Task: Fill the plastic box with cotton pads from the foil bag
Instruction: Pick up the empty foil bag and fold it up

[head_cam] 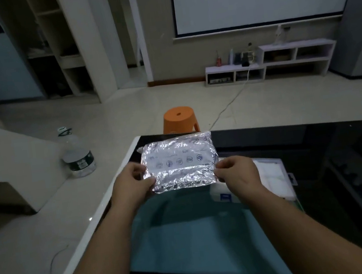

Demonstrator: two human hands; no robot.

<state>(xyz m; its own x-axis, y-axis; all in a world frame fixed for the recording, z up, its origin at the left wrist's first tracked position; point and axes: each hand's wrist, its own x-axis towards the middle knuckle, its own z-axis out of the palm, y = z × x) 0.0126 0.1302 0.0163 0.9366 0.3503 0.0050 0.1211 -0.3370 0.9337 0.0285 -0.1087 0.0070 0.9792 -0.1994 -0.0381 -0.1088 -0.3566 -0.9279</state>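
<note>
Foil bag (180, 162): crinkled silver, printed face up, held above the dark glossy counter (314, 142). Left hand (131, 187) pinches its 9 o'clock edge, thumb on top; right hand (238, 175) pinches its 3 o'clock edge. Plastic box (287, 175): clear, on the counter at 4 o'clock of the bag, partly hidden by the right hand, white cotton pads (270, 175) inside. Orange stool (180, 118): floor, 12 o'clock beyond the counter. Water bottle (77, 155): floor, 10 o'clock
</note>
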